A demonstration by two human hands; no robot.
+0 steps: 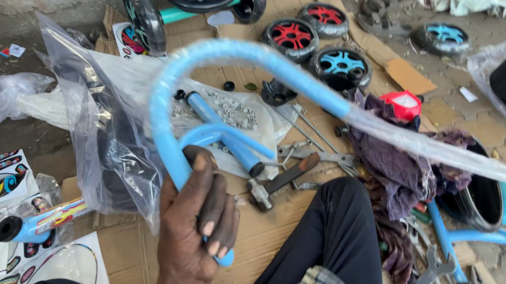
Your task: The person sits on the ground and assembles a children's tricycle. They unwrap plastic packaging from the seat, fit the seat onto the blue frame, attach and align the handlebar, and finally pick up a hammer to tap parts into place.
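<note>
Gripping curved blue tube [217, 54], left hand [196, 231] fingers [213, 213] closed round its end, hammer [283, 180] just beside, cardboard [263, 229] bare below

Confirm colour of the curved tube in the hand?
Light blue; the curved tube is gripped by the left hand, clearest in the head view.

Your left hand [196, 228] grips curved light-blue tube [217, 54], plastic sleeve [458, 157] trailing off its far end; hammer [279, 180] on cardboard [263, 229] just beside, wheels [318, 46] beyond
</note>
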